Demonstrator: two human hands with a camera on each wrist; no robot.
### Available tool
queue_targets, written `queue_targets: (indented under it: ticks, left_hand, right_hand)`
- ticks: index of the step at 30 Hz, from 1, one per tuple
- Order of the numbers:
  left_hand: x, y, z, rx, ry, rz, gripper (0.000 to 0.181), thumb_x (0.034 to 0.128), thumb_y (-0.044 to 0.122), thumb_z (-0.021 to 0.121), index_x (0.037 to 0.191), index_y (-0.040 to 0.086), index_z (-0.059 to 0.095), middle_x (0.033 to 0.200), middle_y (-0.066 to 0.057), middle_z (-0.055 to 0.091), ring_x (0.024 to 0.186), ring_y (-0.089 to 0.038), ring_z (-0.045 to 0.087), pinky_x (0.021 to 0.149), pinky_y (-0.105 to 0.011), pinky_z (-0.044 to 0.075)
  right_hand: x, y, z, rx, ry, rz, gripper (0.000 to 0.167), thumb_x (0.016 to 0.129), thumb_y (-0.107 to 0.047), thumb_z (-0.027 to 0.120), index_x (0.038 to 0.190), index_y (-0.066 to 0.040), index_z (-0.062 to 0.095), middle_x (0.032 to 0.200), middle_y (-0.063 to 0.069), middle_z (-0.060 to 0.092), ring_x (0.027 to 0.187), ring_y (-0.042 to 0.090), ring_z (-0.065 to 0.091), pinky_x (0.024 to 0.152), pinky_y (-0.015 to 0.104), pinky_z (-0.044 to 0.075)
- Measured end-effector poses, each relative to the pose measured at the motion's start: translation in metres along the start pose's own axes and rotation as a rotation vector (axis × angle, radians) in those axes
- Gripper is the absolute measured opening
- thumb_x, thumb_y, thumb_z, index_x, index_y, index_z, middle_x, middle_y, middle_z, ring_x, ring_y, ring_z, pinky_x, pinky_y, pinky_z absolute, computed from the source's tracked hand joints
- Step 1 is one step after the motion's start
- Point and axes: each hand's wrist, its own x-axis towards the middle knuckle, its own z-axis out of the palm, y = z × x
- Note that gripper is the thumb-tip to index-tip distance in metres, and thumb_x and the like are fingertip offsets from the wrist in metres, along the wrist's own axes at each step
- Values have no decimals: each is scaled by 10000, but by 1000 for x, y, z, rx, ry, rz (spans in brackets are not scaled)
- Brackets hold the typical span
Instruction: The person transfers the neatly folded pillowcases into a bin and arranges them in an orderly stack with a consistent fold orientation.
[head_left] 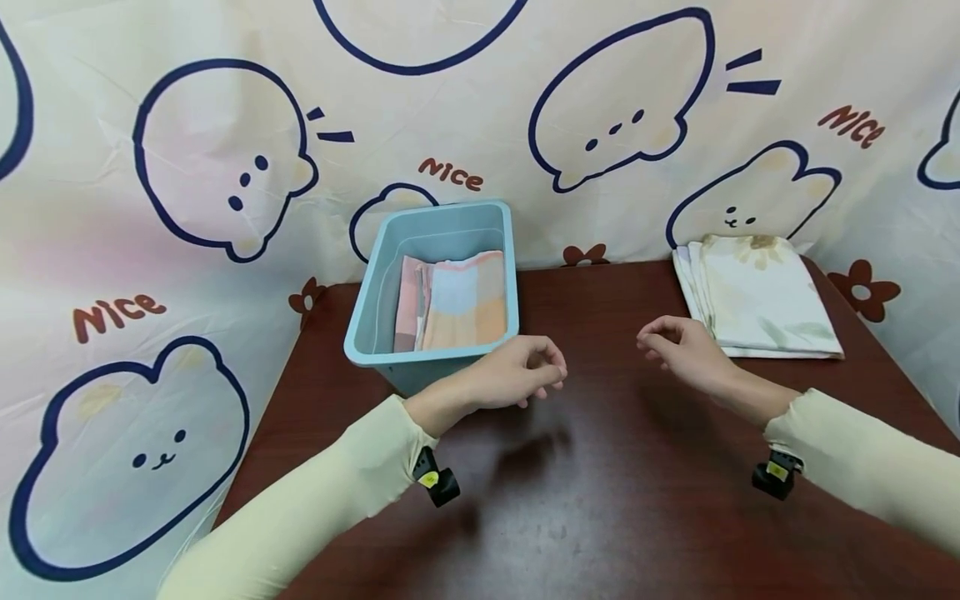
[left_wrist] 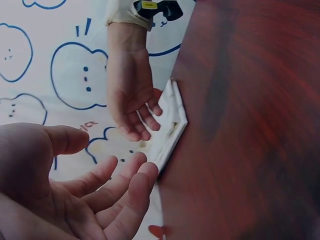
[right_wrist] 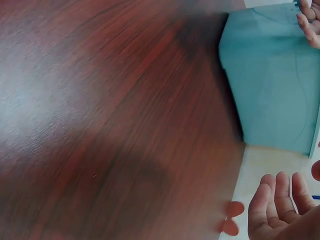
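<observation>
My left hand hovers by the front right corner of a blue plastic bin, its fingers loosely bent around nothing. Inside the bin lie folded cloths, one checked in orange and blue and one pinkish. Over the table's right half my right hand hangs in the air, also holding nothing, its fingers relaxed. Just beyond it rests a folded white cloth with a floral print. The left wrist view shows the fingers of my left hand spread apart and bare.
A dark red-brown wooden table carries the bin and the white cloth. Behind and beside it hangs a pale curtain printed with cartoon animals. The bin stands near the table's back left, close to the curtain.
</observation>
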Motion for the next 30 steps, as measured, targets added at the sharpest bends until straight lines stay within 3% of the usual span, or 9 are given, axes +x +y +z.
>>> queue_targets:
  ticks: [8, 14, 22, 30]
  left_hand:
    - [12, -14, 14, -52, -5, -20, 134, 1042, 194, 532, 1090, 93, 607, 1103, -131, 709, 858, -218, 642, 578, -255, 485]
    - [20, -23, 20, -70, 17, -33, 146, 1045, 199, 527, 1076, 89, 617, 1099, -130, 718, 952, -323, 668, 584, -252, 483]
    - [34, -35, 27, -91, 60, -34, 158, 1049, 164, 500, 1072, 63, 619, 1103, -188, 709, 938, -351, 665, 607, -291, 500]
    - [48, -46, 36, -141, 95, -84, 172, 1046, 181, 509, 1091, 68, 631, 1111, -200, 716, 891, -290, 670, 607, -269, 496]
  right_hand:
    - [1, 21, -11, -47, 16, 18, 385, 1082, -286, 446, 1254, 26, 590, 1199, 175, 683, 851, -53, 606, 739, 211, 547]
    - [8, 35, -24, -111, 81, 3, 382, 1073, -264, 464, 1229, 59, 594, 1067, 163, 693, 761, -72, 591, 683, 236, 549]
    - [17, 58, -38, -303, 178, -47, 319, 1042, -229, 500, 1158, 39, 628, 1067, 249, 687, 899, 272, 666, 666, 276, 485]
    - [28, 84, -53, -407, 225, -50, 317, 1027, -231, 489, 1135, 36, 623, 1138, 290, 671, 988, 423, 672, 699, 317, 476]
